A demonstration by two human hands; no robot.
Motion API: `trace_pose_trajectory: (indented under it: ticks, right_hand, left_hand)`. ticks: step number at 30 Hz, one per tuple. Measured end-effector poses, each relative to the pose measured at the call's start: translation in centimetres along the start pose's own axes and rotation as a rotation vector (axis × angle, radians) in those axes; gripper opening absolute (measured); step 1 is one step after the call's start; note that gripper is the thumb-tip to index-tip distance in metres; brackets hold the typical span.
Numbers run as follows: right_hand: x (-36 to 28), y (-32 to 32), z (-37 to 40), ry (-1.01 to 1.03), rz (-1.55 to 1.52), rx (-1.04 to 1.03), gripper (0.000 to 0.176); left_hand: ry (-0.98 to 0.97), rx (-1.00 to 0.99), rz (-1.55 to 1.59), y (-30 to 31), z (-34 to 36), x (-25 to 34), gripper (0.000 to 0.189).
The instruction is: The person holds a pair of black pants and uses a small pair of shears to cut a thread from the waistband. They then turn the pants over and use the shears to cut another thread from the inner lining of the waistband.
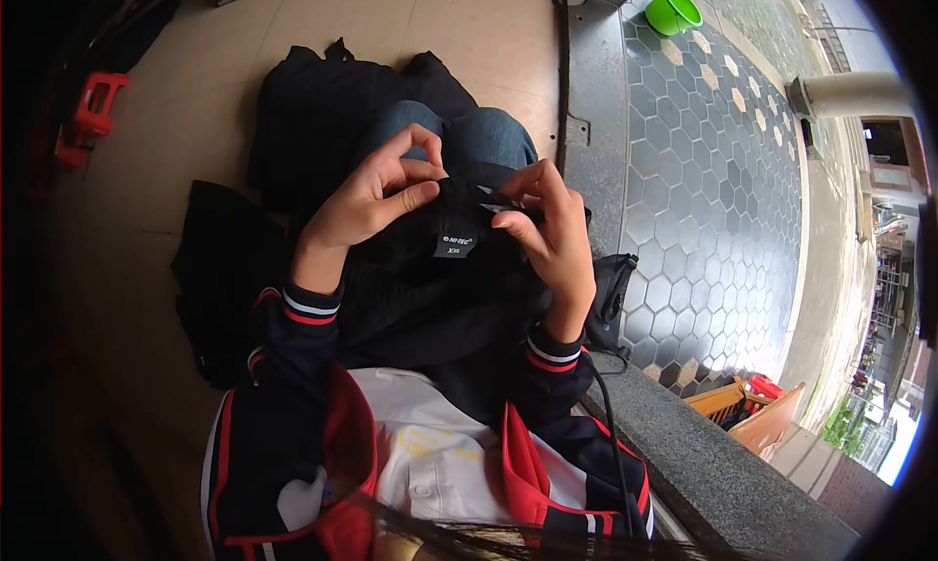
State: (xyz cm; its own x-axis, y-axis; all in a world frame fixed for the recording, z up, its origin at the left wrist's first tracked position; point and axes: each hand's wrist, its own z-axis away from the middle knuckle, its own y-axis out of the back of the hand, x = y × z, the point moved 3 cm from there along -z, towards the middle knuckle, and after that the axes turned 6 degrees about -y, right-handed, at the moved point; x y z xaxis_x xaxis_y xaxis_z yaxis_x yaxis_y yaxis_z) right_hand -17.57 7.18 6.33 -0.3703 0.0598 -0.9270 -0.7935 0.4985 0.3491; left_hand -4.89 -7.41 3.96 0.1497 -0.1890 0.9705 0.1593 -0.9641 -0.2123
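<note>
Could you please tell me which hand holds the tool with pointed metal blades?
The right hand; the bladed tool points from it across the black garment toward the left hand, in which no tool shows.

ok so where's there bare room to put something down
Bare floor shows between the red stool and dark clothes, and beyond those clothes toward the stone sill. Hexagon paving between sill and green bucket looks free too. It's crowded around the black garment, with left hand, right hand and pointed blades over it.

This is a doorway (598, 121), where beige flooring (342, 19) meets hexagonal outdoor paving (684, 219).
</note>
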Motion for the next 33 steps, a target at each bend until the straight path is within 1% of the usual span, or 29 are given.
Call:
trace_pose_trajectory:
  ticks: [1,3,5,9,11,13,21,33]
  right_hand:
    - [-0.1,0.1,0.0,0.0,0.0,0.0,0.043]
    - [-0.4,0.1,0.0,0.032,0.151,-0.007,0.039]
    - [-0.6,0.1,-0.1,0.046,0.172,-0.017,0.038]
    - [-1.0,0.1,-0.4,0.078,0.19,-0.008,0.035]
    - [-1.1,-0.1,-0.5,0.061,0.186,0.004,0.035]
    - [-1.2,-0.2,-0.5,0.045,0.181,0.014,0.035]
    - [-1.3,-0.4,-0.4,0.102,0.31,0.053,0.029]
    - [-1.7,-0.6,-0.5,0.115,0.333,0.056,0.025]
  left_hand:
    - [-0.007,0.006,0.01,-0.1,-0.1,0.0,0.025]
    - [-0.013,0.01,0.019,-0.1,-0.1,0.1,0.023]
    - [-0.02,0.026,-0.031,-0.1,-0.1,0.3,0.017]
    - [-0.004,0.041,-0.039,-0.1,-0.1,0.4,0.013]
    - [-0.023,0.047,-0.028,-0.2,-0.1,0.4,0.011]
    - [-0.026,0.048,-0.021,-0.2,-0.1,0.4,0.012]
    - [-0.031,0.038,-0.018,-0.1,-0.2,0.3,0.012]
    - [-0.029,0.059,-0.027,-0.2,-0.1,0.4,0.014]
